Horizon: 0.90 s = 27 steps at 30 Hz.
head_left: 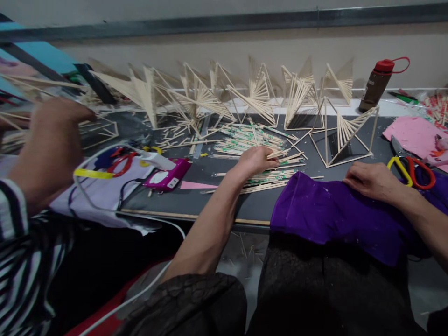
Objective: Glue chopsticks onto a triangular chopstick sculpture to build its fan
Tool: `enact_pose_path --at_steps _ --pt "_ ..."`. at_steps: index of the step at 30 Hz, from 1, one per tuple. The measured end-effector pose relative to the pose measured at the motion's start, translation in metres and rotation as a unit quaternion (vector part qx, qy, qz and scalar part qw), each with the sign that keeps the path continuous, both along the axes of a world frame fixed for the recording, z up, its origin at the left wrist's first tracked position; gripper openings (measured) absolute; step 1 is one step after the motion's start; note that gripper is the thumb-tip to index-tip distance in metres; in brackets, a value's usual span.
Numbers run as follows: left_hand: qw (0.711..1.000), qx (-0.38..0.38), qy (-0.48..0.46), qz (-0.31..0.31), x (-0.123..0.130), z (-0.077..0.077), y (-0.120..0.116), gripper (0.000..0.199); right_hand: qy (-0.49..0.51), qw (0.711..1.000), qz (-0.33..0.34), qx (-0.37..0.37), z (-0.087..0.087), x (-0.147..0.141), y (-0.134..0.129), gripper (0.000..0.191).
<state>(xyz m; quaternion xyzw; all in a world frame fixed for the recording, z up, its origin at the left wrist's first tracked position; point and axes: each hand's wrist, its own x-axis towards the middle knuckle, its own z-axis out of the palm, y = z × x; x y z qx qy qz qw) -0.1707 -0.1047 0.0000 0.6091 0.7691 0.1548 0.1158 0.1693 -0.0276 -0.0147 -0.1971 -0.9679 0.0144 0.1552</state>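
My left hand (257, 160) reaches into a pile of thin wooden sticks (245, 140), many in paper sleeves with green print. Its fingers are closed around a few bare wooden sticks (280, 153), whose ends poke out to the right. My right hand (369, 179) rests at the upper edge of a purple cloth (325, 207), fingers curled together; whatever they may hold is hidden. Just beyond it stands a twisted stick frame (345, 135) with a triangular base, touched by neither hand.
Several similar stick models (259, 95) line the wall. Right: a bottle with red cap (378, 84), scissors (420, 172), pink cloth (411, 135). Left: a magenta packet (168, 175), a white cable (140, 289) and a co-worker's arm (52, 149) in a striped sleeve.
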Motion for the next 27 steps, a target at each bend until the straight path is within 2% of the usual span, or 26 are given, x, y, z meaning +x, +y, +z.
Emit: enact_pose_path --at_steps 3,6,12,21,27 --pt "0.997 -0.037 0.056 -0.031 0.001 -0.002 0.001 0.013 -0.001 1.0 0.002 0.0 0.001 0.0 0.0 0.021" --pt "0.997 -0.029 0.044 -0.052 0.0 0.0 0.002 0.016 -0.003 1.0 0.007 -0.005 0.001 0.0 -0.001 0.021" --pt "1.0 -0.015 0.012 -0.024 -0.007 0.01 0.008 0.024 -0.008 1.0 0.009 -0.012 0.001 0.001 0.0 0.021" --pt "0.981 -0.053 0.182 -0.038 0.004 0.008 0.014 0.025 0.0 1.0 0.008 -0.014 0.0 0.004 0.0 0.024" --pt "0.977 -0.026 0.208 -0.05 0.006 0.005 0.013 0.022 -0.004 1.0 0.011 -0.016 -0.001 0.005 0.002 0.024"
